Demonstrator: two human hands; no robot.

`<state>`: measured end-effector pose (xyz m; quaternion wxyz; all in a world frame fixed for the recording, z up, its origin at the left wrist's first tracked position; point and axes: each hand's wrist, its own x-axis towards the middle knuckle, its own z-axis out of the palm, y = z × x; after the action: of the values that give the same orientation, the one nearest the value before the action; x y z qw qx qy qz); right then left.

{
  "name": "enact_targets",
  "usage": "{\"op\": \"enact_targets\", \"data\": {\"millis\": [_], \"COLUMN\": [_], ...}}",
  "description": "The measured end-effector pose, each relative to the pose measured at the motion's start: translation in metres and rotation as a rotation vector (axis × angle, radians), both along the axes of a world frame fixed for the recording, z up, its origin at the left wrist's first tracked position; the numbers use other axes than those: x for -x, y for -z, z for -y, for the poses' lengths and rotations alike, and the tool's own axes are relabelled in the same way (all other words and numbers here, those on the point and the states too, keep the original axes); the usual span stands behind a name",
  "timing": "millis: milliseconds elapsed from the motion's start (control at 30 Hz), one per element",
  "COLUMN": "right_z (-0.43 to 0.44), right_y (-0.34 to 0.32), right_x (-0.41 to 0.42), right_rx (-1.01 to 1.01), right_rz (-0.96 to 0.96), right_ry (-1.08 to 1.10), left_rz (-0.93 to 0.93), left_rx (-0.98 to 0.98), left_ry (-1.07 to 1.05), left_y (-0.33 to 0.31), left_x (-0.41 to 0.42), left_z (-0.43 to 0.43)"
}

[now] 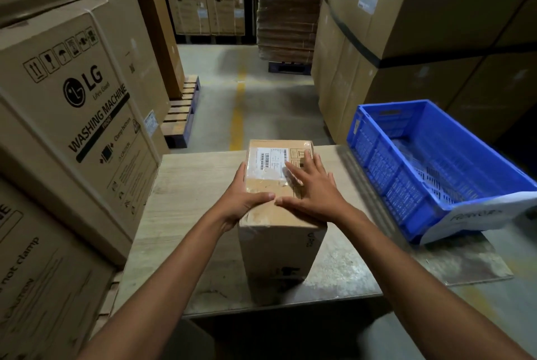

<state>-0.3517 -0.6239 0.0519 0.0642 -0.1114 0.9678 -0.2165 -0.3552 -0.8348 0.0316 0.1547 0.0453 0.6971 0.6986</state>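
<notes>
On the table (pixel 189 185), about the middle of it, I've got a cardboard box (pixel 279 249) standing upright, taller than it is wide, with a white shipping label (pixel 270 160) on the far end of its top. From my remote seat both hands are on that box. The left hand (pixel 244 199) hugs the top left edge, thumb laid across the top and fingers down the side, so it's clamping the edge rather than lying flat. The right hand (pixel 316 194) lies palm down on the top with its fingers spread wide, tips just touching the label's corner, pressing and not gripping. The two thumbs nearly meet. At the table's right end sits a blue plastic crate (pixel 386 173), a white bag (pixel 476 214) draped over its near corner. Left of the table are stacked washing machine cartons (pixel 72 115). Beyond the table's far left corner there's a pallet (pixel 180 115) on the floor.
</notes>
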Motion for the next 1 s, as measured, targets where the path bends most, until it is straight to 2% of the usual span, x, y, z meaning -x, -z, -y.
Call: {"op": "enact_targets", "data": {"millis": [100,200,333,467,500,567,667,800,900,1000], "right_z": [0.008,0.011,0.038,0.057,0.055,0.048,0.046,0.026,-0.009,-0.042], "right_y": [-0.009,-0.012,-0.012,-0.007,-0.004,0.003,0.009,0.003,0.001,0.005], "right_x": [0.002,-0.010,-0.054,-0.068,-0.067,-0.068,-0.074,-0.061,-0.041,-0.025], "right_rx": [-0.014,0.003,0.056,0.195,0.198,0.101,-0.184,-0.282,-0.307,-0.366], "right_rz": [0.019,-0.001,-0.310,-0.428,-0.462,-0.499,-0.473,-0.352,-0.324,-0.262], "right_ry": [-0.054,0.043,0.178,0.335,0.371,0.319,0.076,-0.118,-0.174,-0.035], "left_rz": [0.054,0.099,0.115,0.147,0.133,0.016,-0.170,-0.089,-0.093,-0.134], "left_rx": [-0.054,-0.062,-0.107,-0.162,-0.133,0.060,0.313,0.318,0.301,0.352], "left_ry": [-0.009,-0.124,-0.338,-0.560,-0.623,-0.682,-0.596,-0.314,-0.380,-0.477], "left_y": [-0.003,-0.004,0.007,0.014,0.011,0.001,-0.014,-0.018,-0.008,0.002], "left_x": [0.002,-0.005,-0.016,-0.024,-0.022,-0.011,0.024,0.049,0.041,0.028], "left_z": [0.000,-0.004,-0.037,-0.081,-0.083,-0.076,-0.051,-0.026,-0.022,-0.027]}}
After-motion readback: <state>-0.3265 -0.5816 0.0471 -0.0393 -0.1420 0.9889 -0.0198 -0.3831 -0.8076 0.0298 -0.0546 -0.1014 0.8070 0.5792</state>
